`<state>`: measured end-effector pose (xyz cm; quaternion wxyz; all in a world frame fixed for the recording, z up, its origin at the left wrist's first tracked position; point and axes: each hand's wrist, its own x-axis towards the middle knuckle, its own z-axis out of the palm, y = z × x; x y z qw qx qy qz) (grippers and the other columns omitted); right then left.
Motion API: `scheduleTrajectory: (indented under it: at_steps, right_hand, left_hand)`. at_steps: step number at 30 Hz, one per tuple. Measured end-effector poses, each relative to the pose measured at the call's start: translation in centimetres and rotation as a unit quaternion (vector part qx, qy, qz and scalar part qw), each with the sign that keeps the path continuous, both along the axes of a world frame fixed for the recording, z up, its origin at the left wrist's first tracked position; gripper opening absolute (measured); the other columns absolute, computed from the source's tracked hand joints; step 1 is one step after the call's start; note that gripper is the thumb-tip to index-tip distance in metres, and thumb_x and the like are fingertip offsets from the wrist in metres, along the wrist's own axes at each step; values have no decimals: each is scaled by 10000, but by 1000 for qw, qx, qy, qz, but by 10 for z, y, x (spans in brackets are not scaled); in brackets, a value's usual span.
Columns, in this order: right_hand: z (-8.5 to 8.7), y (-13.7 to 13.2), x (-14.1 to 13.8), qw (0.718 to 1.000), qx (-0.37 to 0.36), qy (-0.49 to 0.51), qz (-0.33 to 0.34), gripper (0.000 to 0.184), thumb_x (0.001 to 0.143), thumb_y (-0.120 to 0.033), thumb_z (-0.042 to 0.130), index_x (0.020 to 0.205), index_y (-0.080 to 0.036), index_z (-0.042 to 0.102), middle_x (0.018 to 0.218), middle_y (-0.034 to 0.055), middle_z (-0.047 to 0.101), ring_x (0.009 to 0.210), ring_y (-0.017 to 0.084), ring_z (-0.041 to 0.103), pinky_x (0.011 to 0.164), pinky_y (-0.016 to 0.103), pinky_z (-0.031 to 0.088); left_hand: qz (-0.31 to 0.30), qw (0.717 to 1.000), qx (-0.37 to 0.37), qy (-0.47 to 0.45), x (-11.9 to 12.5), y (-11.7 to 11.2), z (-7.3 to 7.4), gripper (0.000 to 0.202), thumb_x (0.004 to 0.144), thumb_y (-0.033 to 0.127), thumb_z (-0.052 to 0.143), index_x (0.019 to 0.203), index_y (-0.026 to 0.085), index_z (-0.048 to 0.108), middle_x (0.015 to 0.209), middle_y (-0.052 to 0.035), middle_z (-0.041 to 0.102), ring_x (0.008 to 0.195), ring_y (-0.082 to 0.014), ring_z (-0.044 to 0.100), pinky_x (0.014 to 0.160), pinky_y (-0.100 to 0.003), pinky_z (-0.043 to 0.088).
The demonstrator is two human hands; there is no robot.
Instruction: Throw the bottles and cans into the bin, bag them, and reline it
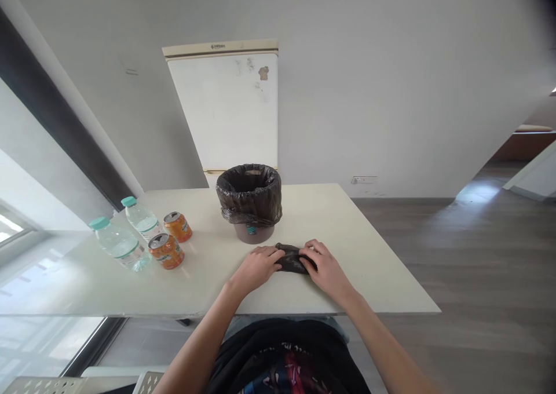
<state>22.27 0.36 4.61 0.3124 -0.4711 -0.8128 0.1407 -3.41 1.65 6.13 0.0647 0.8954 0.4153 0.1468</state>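
Observation:
A crumpled, bunched-up black garbage bag lies on the table in front of me. My left hand grips its left end, fingers curled over the plastic. At the other end, my right hand has its fingers bent around the bag, covering that end. Just beyond my hands stands a trash can, upright, with a black liner folded down over its rim.
Two orange soda cans and two clear water bottles with green caps stand at the left of the pale table. Behind it are a white refrigerator and a wall. The table's right edge drops to a wooden floor.

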Motion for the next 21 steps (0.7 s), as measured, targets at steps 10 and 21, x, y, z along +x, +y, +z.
scheduleTrajectory:
  at_steps: [10, 21]
  right_hand:
    - [-2, 6, -6, 998, -40, -45, 14, 265, 1122, -301, 394, 1266, -269, 614, 1009, 39, 748, 864, 223, 667, 893, 435, 481]
    - [-3, 5, -15, 990, 84, -112, -20, 295, 1053, -195, 452, 1017, -217, 744, 1304, 150, 635, 1220, 310, 578, 975, 506, 471]
  left_hand:
    - [100, 995, -11, -4, 4, 18, 5, 239, 1077, 236, 491, 1234, 244, 671, 1179, -61, 706, 855, -211, 714, 702, -305, 497]
    - [-4, 993, 110, 33, 25, -5, -19, 339, 1099, 258, 440, 1396, 167, 575, 1381, -143, 659, 1318, -312, 583, 1134, -486, 447]
